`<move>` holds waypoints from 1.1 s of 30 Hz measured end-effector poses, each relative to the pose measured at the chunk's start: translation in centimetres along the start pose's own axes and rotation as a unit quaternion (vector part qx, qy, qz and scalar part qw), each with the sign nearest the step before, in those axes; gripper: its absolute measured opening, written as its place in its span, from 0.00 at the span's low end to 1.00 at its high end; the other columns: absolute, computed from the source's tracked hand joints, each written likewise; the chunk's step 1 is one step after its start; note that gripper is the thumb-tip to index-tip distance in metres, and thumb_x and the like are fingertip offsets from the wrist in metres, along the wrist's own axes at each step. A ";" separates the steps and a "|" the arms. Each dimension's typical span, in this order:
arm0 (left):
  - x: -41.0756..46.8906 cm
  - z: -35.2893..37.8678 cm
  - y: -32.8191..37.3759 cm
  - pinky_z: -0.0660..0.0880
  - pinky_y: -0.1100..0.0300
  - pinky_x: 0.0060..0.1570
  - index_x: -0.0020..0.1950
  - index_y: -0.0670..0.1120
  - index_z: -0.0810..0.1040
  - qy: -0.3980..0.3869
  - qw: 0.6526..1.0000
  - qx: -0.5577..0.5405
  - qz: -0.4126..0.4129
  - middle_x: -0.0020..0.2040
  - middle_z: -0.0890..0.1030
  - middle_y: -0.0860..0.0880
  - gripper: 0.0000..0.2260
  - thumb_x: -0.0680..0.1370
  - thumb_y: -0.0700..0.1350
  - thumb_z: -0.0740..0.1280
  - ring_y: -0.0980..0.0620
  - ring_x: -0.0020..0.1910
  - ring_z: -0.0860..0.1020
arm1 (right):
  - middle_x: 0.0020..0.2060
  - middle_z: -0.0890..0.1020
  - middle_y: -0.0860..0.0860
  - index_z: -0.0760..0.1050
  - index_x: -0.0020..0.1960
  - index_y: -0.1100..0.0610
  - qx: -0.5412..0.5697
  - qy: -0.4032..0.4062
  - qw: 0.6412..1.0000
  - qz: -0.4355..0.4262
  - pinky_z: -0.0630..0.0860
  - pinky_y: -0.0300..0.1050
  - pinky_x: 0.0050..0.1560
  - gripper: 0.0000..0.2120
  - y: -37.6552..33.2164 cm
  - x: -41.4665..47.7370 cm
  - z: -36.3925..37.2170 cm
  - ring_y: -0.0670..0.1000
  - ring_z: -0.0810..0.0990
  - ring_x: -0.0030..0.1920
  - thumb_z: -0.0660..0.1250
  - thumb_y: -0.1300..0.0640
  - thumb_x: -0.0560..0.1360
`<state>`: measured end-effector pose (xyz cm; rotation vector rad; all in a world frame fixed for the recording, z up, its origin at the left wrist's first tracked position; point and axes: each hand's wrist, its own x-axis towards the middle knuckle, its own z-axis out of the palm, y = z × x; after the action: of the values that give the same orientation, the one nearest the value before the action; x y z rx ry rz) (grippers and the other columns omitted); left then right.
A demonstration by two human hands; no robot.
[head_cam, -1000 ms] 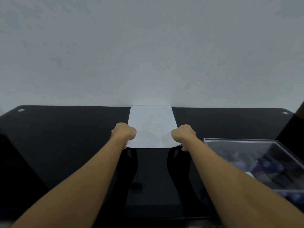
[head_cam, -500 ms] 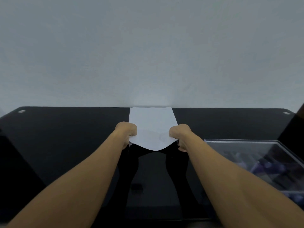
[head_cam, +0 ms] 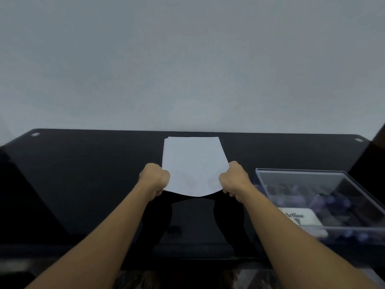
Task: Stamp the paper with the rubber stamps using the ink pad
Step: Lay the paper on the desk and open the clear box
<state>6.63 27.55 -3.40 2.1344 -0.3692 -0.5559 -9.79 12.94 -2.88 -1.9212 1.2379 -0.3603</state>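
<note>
While left hand and right hand are each pinching a near corner of the white paper sheet over the black glossy worktop, the white ink pad is sitting in the clear plastic box right of the sheet, nearer the right hand.

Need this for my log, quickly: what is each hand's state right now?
Left hand: closed, holding the paper by its near left edge.
Right hand: closed, holding the paper by its near right edge.
</note>
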 end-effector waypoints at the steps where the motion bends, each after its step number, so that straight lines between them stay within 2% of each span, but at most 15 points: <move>1: -0.9 -0.1 -0.5 0.64 0.61 0.25 0.37 0.43 0.65 -0.003 1.000 0.003 0.010 0.35 0.71 0.44 0.08 0.73 0.32 0.57 0.46 0.31 0.69 | 0.51 0.80 0.58 0.71 0.60 0.60 0.001 -0.001 1.000 -0.003 0.67 0.39 0.23 0.15 0.5 -0.6 0.1 0.53 0.77 0.38 0.57 0.64 0.74; 5: -5.2 -1.0 -2.2 0.63 0.61 0.25 0.39 0.41 0.70 -0.007 0.999 0.033 0.043 0.33 0.80 0.41 0.06 0.73 0.33 0.57 0.47 0.27 0.71 | 0.48 0.81 0.56 0.71 0.55 0.58 0.023 -0.002 1.000 -0.002 0.70 0.41 0.25 0.11 2.2 -3.8 0.0 0.55 0.80 0.40 0.59 0.62 0.73; 9: -8.8 -1.5 -3.8 0.63 0.62 0.23 0.42 0.39 0.73 -0.009 0.997 0.052 0.055 0.35 0.82 0.40 0.06 0.74 0.35 0.57 0.51 0.24 0.69 | 0.42 0.83 0.58 0.73 0.52 0.60 0.051 -0.021 0.998 -0.004 0.68 0.39 0.24 0.09 3.3 -7.3 -0.7 0.52 0.77 0.30 0.60 0.64 0.73; 11: -10.1 -1.6 -4.7 0.65 0.62 0.24 0.46 0.38 0.76 -0.005 0.996 0.062 0.065 0.36 0.82 0.41 0.08 0.74 0.36 0.58 0.52 0.25 0.72 | 0.40 0.82 0.59 0.74 0.51 0.59 0.059 -0.030 0.998 -0.013 0.67 0.40 0.24 0.08 3.6 -9.0 -1.1 0.52 0.75 0.29 0.60 0.65 0.74; 15: -11.7 -1.8 -5.9 0.70 0.57 0.30 0.50 0.41 0.78 0.003 0.994 0.080 0.077 0.41 0.83 0.42 0.10 0.75 0.39 0.58 0.49 0.32 0.76 | 0.40 0.83 0.58 0.74 0.47 0.56 0.060 -0.031 0.997 -0.033 0.69 0.40 0.24 0.05 4.1 -11.7 -1.9 0.52 0.75 0.30 0.61 0.65 0.76; 19: -12.4 -1.7 -6.6 0.71 0.56 0.33 0.52 0.42 0.78 -0.002 0.993 0.083 0.083 0.42 0.83 0.42 0.10 0.76 0.40 0.59 0.48 0.35 0.77 | 0.45 0.82 0.54 0.73 0.54 0.55 0.068 -0.024 0.997 -0.034 0.70 0.39 0.25 0.06 5.5 -12.6 -2.0 0.51 0.77 0.33 0.63 0.61 0.78; 21: -12.8 -1.6 -6.7 0.70 0.55 0.33 0.53 0.40 0.78 -0.006 0.992 0.085 0.089 0.44 0.83 0.40 0.11 0.76 0.41 0.59 0.49 0.34 0.75 | 0.46 0.82 0.52 0.73 0.55 0.54 0.062 -0.016 0.997 -0.032 0.72 0.41 0.30 0.08 6.3 -12.8 -2.0 0.52 0.79 0.38 0.64 0.60 0.77; 24: -13.4 -1.5 -6.7 0.71 0.56 0.34 0.53 0.39 0.79 -0.022 0.991 0.095 0.096 0.45 0.84 0.42 0.11 0.77 0.42 0.60 0.50 0.34 0.76 | 0.49 0.82 0.49 0.73 0.56 0.52 0.030 -0.004 0.999 -0.025 0.80 0.50 0.44 0.09 7.1 -13.2 -2.2 0.54 0.81 0.46 0.65 0.58 0.76; 27: -14.2 -2.2 -6.3 0.75 0.58 0.36 0.51 0.44 0.80 -0.061 0.987 0.098 0.108 0.43 0.84 0.48 0.08 0.77 0.47 0.66 0.51 0.37 0.81 | 0.51 0.82 0.47 0.75 0.55 0.52 -0.010 -0.004 0.999 -0.040 0.80 0.51 0.52 0.08 7.1 -13.6 -2.7 0.52 0.81 0.49 0.67 0.56 0.76; 29: -14.6 -3.1 -6.0 0.76 0.60 0.37 0.51 0.50 0.80 -0.127 0.980 0.092 0.121 0.44 0.84 0.54 0.09 0.73 0.51 0.72 0.54 0.40 0.82 | 0.47 0.83 0.45 0.77 0.49 0.50 -0.022 -0.045 0.997 -0.060 0.80 0.44 0.45 0.03 6.6 -14.0 -3.6 0.46 0.81 0.44 0.69 0.54 0.75; 31: -14.6 -3.8 -6.0 0.77 0.62 0.40 0.52 0.53 0.79 -0.180 0.965 0.126 0.141 0.47 0.84 0.57 0.15 0.68 0.52 0.76 0.56 0.44 0.82 | 0.41 0.82 0.43 0.76 0.45 0.50 -0.036 -0.130 0.987 -0.091 0.73 0.32 0.33 0.05 5.7 -14.8 -4.8 0.40 0.79 0.35 0.72 0.55 0.75; 33: -14.4 -4.1 -6.2 0.79 0.60 0.46 0.56 0.55 0.78 -0.187 0.955 0.170 0.155 0.50 0.83 0.58 0.21 0.66 0.53 0.78 0.56 0.48 0.81 | 0.42 0.81 0.43 0.76 0.50 0.51 -0.068 -0.203 0.971 -0.111 0.70 0.29 0.31 0.12 5.4 -15.0 -5.7 0.39 0.80 0.37 0.76 0.57 0.71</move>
<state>-3.23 40.39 -2.64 2.2257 -1.0595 -0.7543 -23.88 22.04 -0.66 -2.1235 0.7992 0.0112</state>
